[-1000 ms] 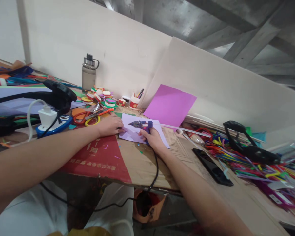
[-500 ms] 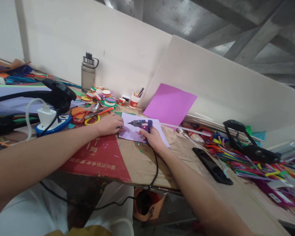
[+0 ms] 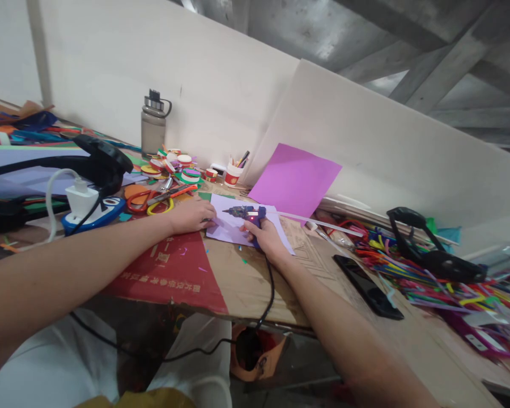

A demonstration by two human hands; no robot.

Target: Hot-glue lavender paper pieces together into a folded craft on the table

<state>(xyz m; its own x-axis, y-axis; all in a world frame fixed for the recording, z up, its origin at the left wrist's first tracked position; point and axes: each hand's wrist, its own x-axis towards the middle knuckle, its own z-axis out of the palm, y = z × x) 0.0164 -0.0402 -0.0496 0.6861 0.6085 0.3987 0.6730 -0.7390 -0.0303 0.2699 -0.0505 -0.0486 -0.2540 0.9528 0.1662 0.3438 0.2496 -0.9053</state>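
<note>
In the head view, my right hand (image 3: 268,239) is wrapped round the handle of a blue hot glue gun (image 3: 255,214) with a small red light. Its nozzle points left, toward my left hand, above a sheet of lilac paper (image 3: 280,233). A long whitish glue stick (image 3: 310,219) sticks out of the gun's rear. At the paper's left edge rests my left hand (image 3: 193,215), fingers curled and closed. A small dark thing shows at its fingertips, too small to name. Red-handled and yellow-handled scissors (image 3: 160,207) lie left of that hand.
Paper-wrapped rolls (image 3: 184,162), a bottle (image 3: 153,127) and a pen cup (image 3: 233,175) stand at the back. Magenta paper (image 3: 295,178) leans on the wall. A phone (image 3: 365,286) and colourful pipe cleaners (image 3: 391,255) lie right. The gun's black cord (image 3: 271,294) hangs over the table edge.
The glue gun has shifted very slightly to the right above the paper. Both hands otherwise keep nearly the same place and grip.
</note>
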